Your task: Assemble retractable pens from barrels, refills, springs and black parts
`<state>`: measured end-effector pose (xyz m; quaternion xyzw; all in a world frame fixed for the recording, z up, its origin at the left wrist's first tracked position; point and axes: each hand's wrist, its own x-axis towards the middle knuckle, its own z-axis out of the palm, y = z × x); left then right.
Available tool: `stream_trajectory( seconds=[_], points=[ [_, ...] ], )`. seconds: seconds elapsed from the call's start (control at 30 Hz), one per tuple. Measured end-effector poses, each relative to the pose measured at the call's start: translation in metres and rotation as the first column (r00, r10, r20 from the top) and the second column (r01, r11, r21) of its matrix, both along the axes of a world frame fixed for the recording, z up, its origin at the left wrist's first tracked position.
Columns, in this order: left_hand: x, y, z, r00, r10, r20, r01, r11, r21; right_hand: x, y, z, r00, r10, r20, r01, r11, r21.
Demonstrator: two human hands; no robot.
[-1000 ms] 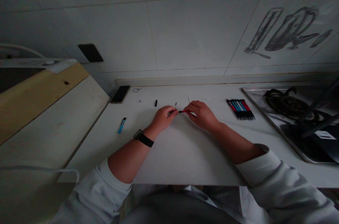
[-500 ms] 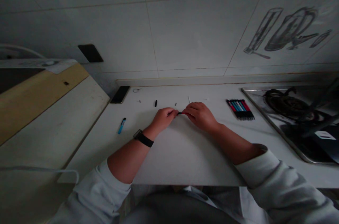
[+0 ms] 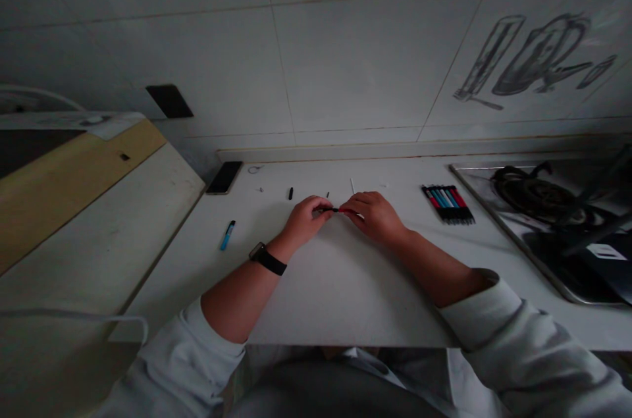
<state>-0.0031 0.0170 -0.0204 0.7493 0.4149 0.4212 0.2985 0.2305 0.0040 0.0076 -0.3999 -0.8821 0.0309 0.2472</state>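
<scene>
My left hand (image 3: 305,218) is closed in a pinch on the black end of a slim red-and-black pen (image 3: 336,210). The red end sits in the closed fingers of my right hand (image 3: 376,217), which hide most of it. Held nearly level, the pen spans the short gap between both hands, just above the white counter (image 3: 345,293). Beyond the hands lie a small black cylinder (image 3: 291,193), a tiny dark piece (image 3: 328,194) and a thin white stick (image 3: 352,185).
A short blue-and-black pen part (image 3: 228,235) lies at left, with a phone (image 3: 224,178) behind it. Several red, blue and white pens (image 3: 447,205) lie in a row at right, beside a gas stove (image 3: 543,207). A tiled wall (image 3: 355,76) closes off the back.
My left fingers have shifted on the pen and stand a little more apart, so more of the black part shows. My right hand has barely moved.
</scene>
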Motion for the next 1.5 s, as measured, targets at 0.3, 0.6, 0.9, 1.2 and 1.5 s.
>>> stream_trajectory(
  seconds=[0.3,0.6,0.9,1.2,1.5],
  points=[
    [-0.005,0.004,0.0,0.993,-0.049,-0.104,0.056,0.996,0.07,0.002,0.0,0.003,0.998,0.009,-0.062,-0.004,0.996,0.086],
    [-0.005,0.005,0.0,0.997,-0.034,-0.07,0.044,0.988,0.145,0.003,0.005,-0.002,0.995,0.036,-0.093,-0.023,0.989,0.145],
    [-0.005,0.005,-0.001,0.994,-0.061,-0.095,0.074,0.988,0.134,0.002,0.005,-0.004,0.996,0.047,-0.077,-0.037,0.991,0.126],
    [-0.006,0.005,-0.002,0.994,-0.054,-0.09,0.064,0.993,0.104,0.003,0.005,-0.003,0.994,0.061,-0.096,-0.046,0.988,0.145],
    [-0.005,0.004,0.0,0.991,-0.051,-0.126,0.072,0.983,0.17,0.003,0.009,-0.008,0.997,0.063,-0.052,-0.058,0.994,0.095]
  ],
)
